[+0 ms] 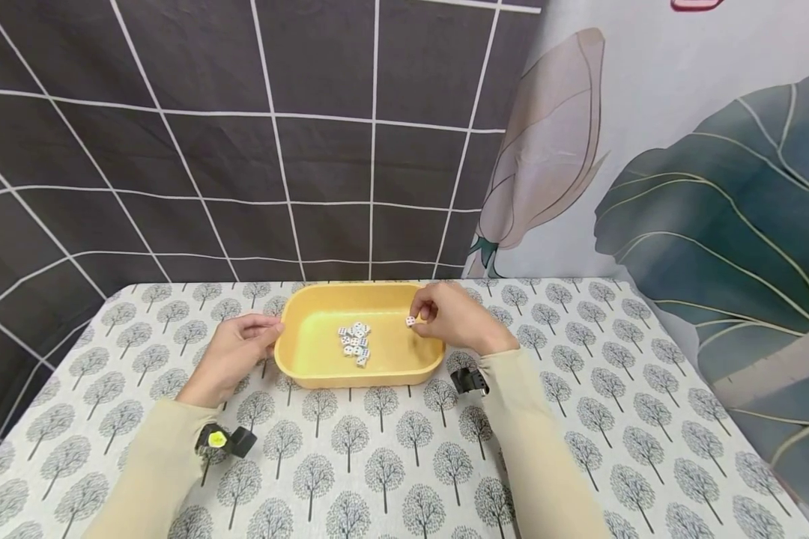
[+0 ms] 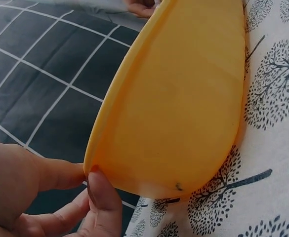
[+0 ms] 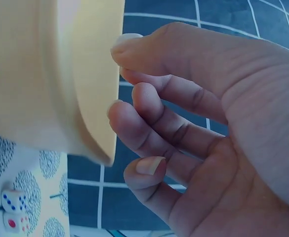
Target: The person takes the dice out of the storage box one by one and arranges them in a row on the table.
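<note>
A yellow oval tray (image 1: pixel 323 378) lies on the table, with several white dice (image 1: pixel 355 343) grouped on its floor. My left hand (image 1: pixel 234 353) pinches the tray's left rim; in the left wrist view the thumb (image 2: pixel 104 197) presses on one side of the wall. Over the tray's right end, my right hand (image 1: pixel 460 318) pinches a single die (image 1: pixel 410 320) between thumb and fingertips. In the right wrist view the right hand's (image 3: pixel 184 118) other fingers curl loosely, and the held die cannot be made out.
A white cloth with dark trees (image 1: pixel 384 457) covers the table. Two dice (image 3: pixel 14 211) lie on the cloth beside the tray in the right wrist view. Behind stands a dark gridded curtain (image 1: pixel 323 157), and a leaf-patterned hanging (image 1: pixel 721 202) is at the right.
</note>
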The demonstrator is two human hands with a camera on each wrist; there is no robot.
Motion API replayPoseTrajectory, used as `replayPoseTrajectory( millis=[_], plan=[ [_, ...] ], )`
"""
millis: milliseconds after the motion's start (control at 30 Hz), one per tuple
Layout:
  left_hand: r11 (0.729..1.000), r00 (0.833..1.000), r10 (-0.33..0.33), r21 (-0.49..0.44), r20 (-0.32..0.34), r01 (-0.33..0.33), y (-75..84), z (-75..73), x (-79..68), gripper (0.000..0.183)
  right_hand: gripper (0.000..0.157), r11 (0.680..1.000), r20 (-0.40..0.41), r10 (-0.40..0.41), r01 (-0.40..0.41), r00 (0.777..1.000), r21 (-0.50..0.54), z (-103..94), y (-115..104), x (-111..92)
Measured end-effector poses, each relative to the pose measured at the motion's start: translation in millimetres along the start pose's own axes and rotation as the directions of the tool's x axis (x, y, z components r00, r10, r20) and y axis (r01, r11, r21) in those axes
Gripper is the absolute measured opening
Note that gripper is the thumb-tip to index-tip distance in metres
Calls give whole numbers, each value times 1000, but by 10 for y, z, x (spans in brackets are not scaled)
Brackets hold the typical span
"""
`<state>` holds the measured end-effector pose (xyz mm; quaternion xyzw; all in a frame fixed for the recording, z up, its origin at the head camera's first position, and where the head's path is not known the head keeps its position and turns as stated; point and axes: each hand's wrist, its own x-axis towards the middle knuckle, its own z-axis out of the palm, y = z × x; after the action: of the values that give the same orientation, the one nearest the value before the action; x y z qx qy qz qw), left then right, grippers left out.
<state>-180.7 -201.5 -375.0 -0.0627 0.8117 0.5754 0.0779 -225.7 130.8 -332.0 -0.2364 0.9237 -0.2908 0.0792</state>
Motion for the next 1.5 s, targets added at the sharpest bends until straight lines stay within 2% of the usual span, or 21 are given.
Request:
replayPoseTrajectory(
  millis=[367,867,1133,1500],
  plan=[
    [995,998,-27,-95,58,33,-31,-34,24,41,11,1000,-39,23,-22,999,18,-108,85,-81],
    [995,997,-29,-90,70,35,-16,-49,8,42,12,996,-84,85,-85,993,9,-230,264,-160],
    [996,998,-25,-79,63,30,-20,-31,11,41,11,996,-101,88,-88,991,8,-280,398,-197],
    [998,999,-23,-57,48,25,-15,-36,4,38,11,992,-94,123,-123,988,12,-283,589,-219]
  ],
)
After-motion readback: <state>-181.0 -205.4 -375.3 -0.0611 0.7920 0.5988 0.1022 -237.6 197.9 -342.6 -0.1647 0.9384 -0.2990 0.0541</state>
